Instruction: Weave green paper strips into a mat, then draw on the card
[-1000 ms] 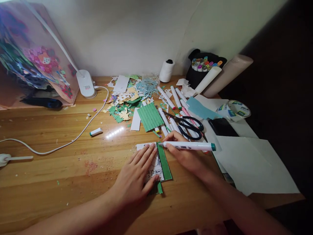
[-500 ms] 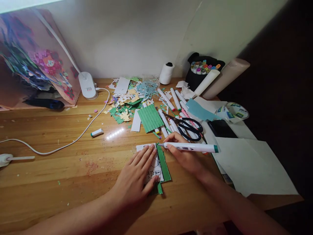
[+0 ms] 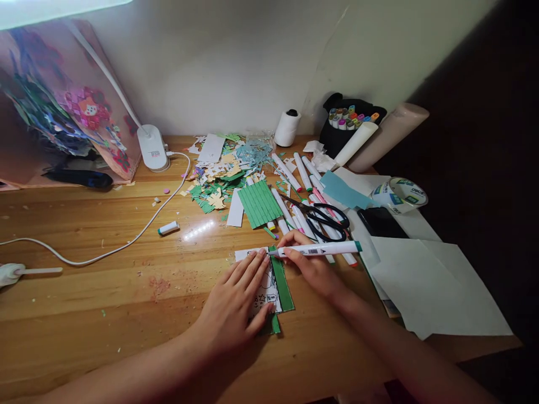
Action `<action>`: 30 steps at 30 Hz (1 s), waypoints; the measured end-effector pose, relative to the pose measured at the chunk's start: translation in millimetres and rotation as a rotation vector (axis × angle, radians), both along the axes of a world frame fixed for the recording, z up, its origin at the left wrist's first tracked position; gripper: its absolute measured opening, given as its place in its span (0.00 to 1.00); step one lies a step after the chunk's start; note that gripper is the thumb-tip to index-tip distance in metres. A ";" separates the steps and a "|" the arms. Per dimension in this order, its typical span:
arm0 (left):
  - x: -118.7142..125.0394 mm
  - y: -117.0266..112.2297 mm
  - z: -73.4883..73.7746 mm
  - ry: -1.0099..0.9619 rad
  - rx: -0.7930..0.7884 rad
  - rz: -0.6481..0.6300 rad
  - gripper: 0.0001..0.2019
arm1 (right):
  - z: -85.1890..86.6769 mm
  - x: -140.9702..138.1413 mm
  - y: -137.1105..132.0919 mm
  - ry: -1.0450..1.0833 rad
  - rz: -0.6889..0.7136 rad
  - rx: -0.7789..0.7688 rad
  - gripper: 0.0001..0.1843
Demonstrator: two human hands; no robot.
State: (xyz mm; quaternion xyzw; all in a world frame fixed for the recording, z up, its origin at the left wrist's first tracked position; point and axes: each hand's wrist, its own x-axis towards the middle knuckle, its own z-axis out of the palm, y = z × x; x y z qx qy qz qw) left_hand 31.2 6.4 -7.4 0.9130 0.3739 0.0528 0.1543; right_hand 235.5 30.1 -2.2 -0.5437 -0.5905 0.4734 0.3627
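My left hand (image 3: 236,297) lies flat, fingers stretched out, on a white paper (image 3: 273,300) with black line drawings, part of which it covers. Beneath that paper a green piece of card (image 3: 285,289) sticks out along the right side, and a small green strip shows below. My right hand (image 3: 314,266) grips a white marker (image 3: 324,248) with a dark green end. The marker's tip points left and meets the upper edge of the paper and card, close to my left fingertips; whether it touches cannot be made out.
Beyond my hands lie paper scraps (image 3: 227,174), a green striped card (image 3: 260,205), loose markers (image 3: 286,171) and black scissors (image 3: 322,216). At right are white sheets (image 3: 446,286), a phone (image 3: 382,223) and a tape roll (image 3: 400,194). A white cable (image 3: 138,238) and marker cap (image 3: 168,228) lie left.
My right hand has shifted the marker slightly left, its tip now at the paper's edge rather than over the green strip. My left hand stays in place.
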 end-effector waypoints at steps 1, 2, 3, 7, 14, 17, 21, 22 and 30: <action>0.0 0.1 0.4 0.004 -0.002 -0.001 0.33 | -0.8 0.3 -0.1 0.006 0.003 0.003 0.07; 0.0 0.2 0.6 0.006 -0.003 0.000 0.33 | -1.7 0.4 -0.2 0.006 0.002 0.009 0.08; -0.1 0.3 0.8 0.004 -0.003 0.000 0.33 | -2.6 0.5 -0.4 0.000 -0.002 0.021 0.08; -0.3 0.2 0.8 -0.018 -0.004 0.005 0.33 | -4.8 -0.5 -2.0 -0.070 -0.016 0.117 0.08; -0.8 0.1 -0.2 -0.013 0.000 0.002 0.33 | -1.3 -2.9 -3.8 -0.186 -0.041 0.170 0.05; -1.1 0.2 -0.6 -0.008 0.000 0.000 0.33 | -1.7 -2.8 -4.0 -0.194 -0.040 0.173 0.05; -0.9 -0.1 0.2 -0.020 -0.001 0.004 0.32 | -4.2 -2.2 -3.9 -0.201 -0.036 0.171 0.04; -0.8 -0.2 0.6 -0.016 -0.003 0.004 0.32 | -4.5 -2.0 -3.8 -0.202 -0.033 0.169 0.04; -0.2 -0.1 -0.7 0.015 0.010 0.001 0.32 | -0.9 -3.1 -3.4 -0.220 -0.022 0.172 0.04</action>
